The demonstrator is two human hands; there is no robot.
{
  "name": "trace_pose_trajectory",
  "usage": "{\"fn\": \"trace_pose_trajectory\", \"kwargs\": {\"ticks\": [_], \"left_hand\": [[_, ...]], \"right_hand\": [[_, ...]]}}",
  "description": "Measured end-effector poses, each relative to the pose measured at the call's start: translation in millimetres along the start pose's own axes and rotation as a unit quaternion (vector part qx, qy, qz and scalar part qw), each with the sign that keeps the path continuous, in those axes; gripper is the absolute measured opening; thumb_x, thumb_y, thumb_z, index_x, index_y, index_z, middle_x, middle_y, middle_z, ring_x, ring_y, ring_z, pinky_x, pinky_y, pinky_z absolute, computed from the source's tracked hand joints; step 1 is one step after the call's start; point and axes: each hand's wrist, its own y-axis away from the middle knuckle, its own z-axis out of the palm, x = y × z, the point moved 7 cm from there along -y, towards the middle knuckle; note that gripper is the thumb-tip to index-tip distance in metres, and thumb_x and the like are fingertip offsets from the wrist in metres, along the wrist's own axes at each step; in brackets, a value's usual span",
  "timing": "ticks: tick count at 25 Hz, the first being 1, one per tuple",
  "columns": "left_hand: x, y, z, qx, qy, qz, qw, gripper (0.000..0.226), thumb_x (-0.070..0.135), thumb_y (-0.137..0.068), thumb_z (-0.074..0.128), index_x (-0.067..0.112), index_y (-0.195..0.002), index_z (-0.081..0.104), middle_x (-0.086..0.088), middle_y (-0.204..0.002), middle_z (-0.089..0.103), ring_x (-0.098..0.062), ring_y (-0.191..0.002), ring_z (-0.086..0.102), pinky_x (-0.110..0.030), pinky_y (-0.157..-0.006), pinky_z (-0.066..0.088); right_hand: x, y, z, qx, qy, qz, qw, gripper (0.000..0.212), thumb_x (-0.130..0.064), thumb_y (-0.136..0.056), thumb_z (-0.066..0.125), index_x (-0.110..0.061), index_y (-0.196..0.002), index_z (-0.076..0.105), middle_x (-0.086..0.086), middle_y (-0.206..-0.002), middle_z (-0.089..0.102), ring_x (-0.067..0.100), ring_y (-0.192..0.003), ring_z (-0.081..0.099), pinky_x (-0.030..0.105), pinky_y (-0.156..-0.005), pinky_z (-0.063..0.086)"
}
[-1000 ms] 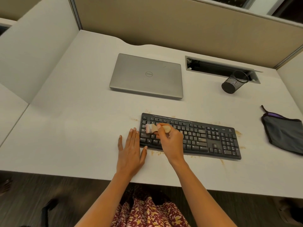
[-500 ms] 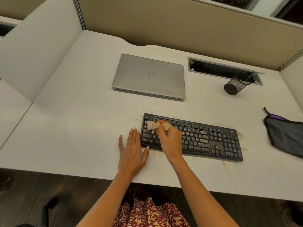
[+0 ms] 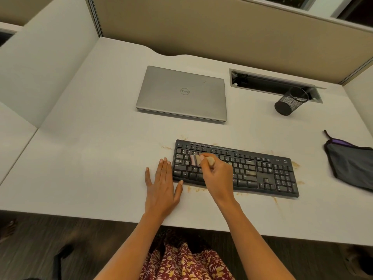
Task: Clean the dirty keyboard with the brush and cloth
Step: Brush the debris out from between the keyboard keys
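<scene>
A black keyboard (image 3: 262, 170) lies on the white desk, with brown crumbs scattered around its edges. My right hand (image 3: 219, 175) is over the keyboard's left half, closed on a small brush (image 3: 196, 160) with a pale wooden handle and pinkish bristles. The bristles rest on the upper-left letter keys. My left hand (image 3: 161, 184) lies flat on the desk with fingers spread, its thumb touching the keyboard's left front corner. A dark grey cloth (image 3: 351, 164) with a purple trim lies at the right edge of the desk, apart from both hands.
A shut silver laptop (image 3: 181, 93) lies behind the keyboard. A black mesh pen cup (image 3: 290, 101) stands at the back right beside a cable slot (image 3: 270, 82) in the desk. Partition walls enclose the desk (image 3: 90, 158) at the back and left.
My right hand has shifted the brush slightly right and down across the upper-left keys. My left hand stays flat beside the keyboard. The camera view moved a little.
</scene>
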Motion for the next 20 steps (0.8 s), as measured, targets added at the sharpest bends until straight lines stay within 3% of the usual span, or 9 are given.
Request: {"fn": "trace_pose_trajectory", "kwargs": {"ticks": [4, 7, 10, 12, 14, 16, 18, 20], "left_hand": [[0, 0, 0, -0.001, -0.001, 0.002, 1.0, 0.073, 0.051, -0.098, 0.026, 0.002, -0.151, 0.032, -0.013, -0.159, 0.028, -0.022, -0.149, 0.02, -0.061, -0.117, 0.011], [1, 0, 0, 0.0, -0.002, 0.005, 1.0, 0.073, 0.052, -0.097, 0.026, 0.003, -0.151, 0.032, -0.012, -0.159, 0.029, -0.022, -0.149, 0.021, -0.061, -0.117, 0.01], [0, 0, 0, 0.0, 0.0, 0.005, 1.0, 0.072, 0.051, -0.098, 0.026, 0.003, -0.151, 0.032, -0.012, -0.159, 0.029, -0.022, -0.149, 0.021, -0.061, -0.117, 0.011], [1, 0, 0, 0.0, 0.001, 0.006, 1.0, 0.072, 0.051, -0.098, 0.027, 0.003, -0.151, 0.031, -0.012, -0.159, 0.029, -0.022, -0.149, 0.021, -0.061, -0.117, 0.011], [0, 1, 0, 0.0, 0.0, 0.004, 1.0, 0.072, 0.051, -0.098, 0.027, 0.003, -0.151, 0.03, -0.012, -0.159, 0.028, -0.022, -0.149, 0.02, -0.061, -0.117, 0.011], [0, 0, 1, -0.003, 0.0, 0.005, 1.0, 0.072, 0.052, -0.098, 0.026, 0.004, -0.152, 0.03, -0.012, -0.16, 0.027, -0.022, -0.15, 0.019, -0.061, -0.117, 0.01], [0, 0, 1, -0.003, -0.001, 0.005, 1.0, 0.073, 0.052, -0.098, 0.025, 0.004, -0.152, 0.03, -0.011, -0.16, 0.027, -0.022, -0.15, 0.019, -0.06, -0.118, 0.009], [0, 0, 1, -0.003, -0.004, 0.004, 1.0, 0.073, 0.053, -0.097, 0.025, 0.004, -0.152, 0.03, -0.011, -0.16, 0.027, -0.022, -0.15, 0.019, -0.06, -0.118, 0.008]], "right_hand": [[-8, 7, 12, -0.034, 0.019, 0.0, 0.999, 0.026, -0.022, -0.1, 0.052, -0.014, -0.079, 0.066, -0.007, -0.047, 0.051, 0.011, -0.042, 0.045, 0.019, -0.042, 0.03], [-5, 3, 13, -0.016, -0.079, 0.051, 0.995, 0.024, -0.022, -0.098, 0.055, -0.013, -0.081, 0.069, 0.005, -0.06, 0.064, 0.022, -0.051, 0.056, 0.034, -0.049, 0.045], [0, -3, 0, 0.018, -0.043, 0.048, 0.998, 0.02, -0.022, -0.1, 0.053, -0.016, -0.091, 0.07, 0.01, -0.056, 0.06, 0.01, -0.044, 0.044, 0.024, -0.044, 0.035], [1, -3, 0, -0.006, -0.003, 0.042, 0.999, 0.026, -0.023, -0.1, 0.051, -0.018, -0.08, 0.066, 0.007, -0.052, 0.055, 0.008, -0.043, 0.039, 0.024, -0.044, 0.031], [0, -2, 5, -0.048, 0.01, 0.05, 0.998, 0.035, -0.023, -0.1, 0.052, -0.018, -0.066, 0.061, 0.004, -0.054, 0.058, 0.01, -0.045, 0.048, 0.031, -0.046, 0.043], [6, -8, 4, -0.059, -0.033, 0.086, 0.994, 0.031, -0.022, -0.098, 0.055, -0.012, -0.072, 0.068, 0.004, -0.066, 0.069, 0.012, -0.06, 0.066, 0.041, -0.061, 0.058], [7, -10, 1, -0.04, -0.086, 0.107, 0.99, 0.023, -0.023, -0.098, 0.056, -0.019, -0.081, 0.071, 0.008, -0.074, 0.072, 0.02, -0.068, 0.07, 0.044, -0.066, 0.059], [-3, -5, 2, -0.026, -0.059, 0.073, 0.995, 0.023, -0.023, -0.099, 0.054, -0.024, -0.08, 0.068, 0.01, -0.066, 0.067, 0.023, -0.06, 0.064, 0.041, -0.057, 0.054]]}}
